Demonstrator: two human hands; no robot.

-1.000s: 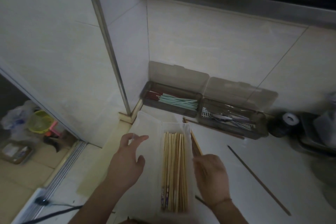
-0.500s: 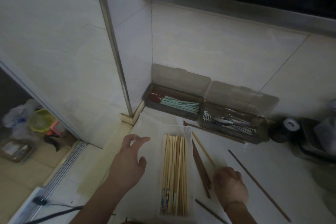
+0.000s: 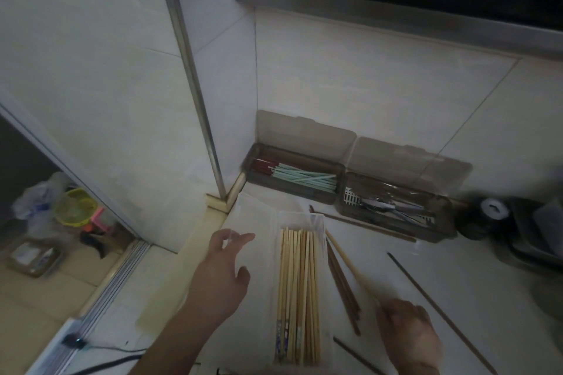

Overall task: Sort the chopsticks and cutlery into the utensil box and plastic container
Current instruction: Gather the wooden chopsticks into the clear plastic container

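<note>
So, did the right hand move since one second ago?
Yes. The right hand drew back toward the person, away from the clear container, holding a light chopstick.

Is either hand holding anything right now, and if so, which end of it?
The right hand grips a light wooden chopstick by its near end; the far end points toward the utensil box. The left hand holds nothing.

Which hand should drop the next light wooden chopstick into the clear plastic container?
Right hand: it already grips a light wooden chopstick beside the clear plastic container. The left hand hangs open, holding nothing.
</note>
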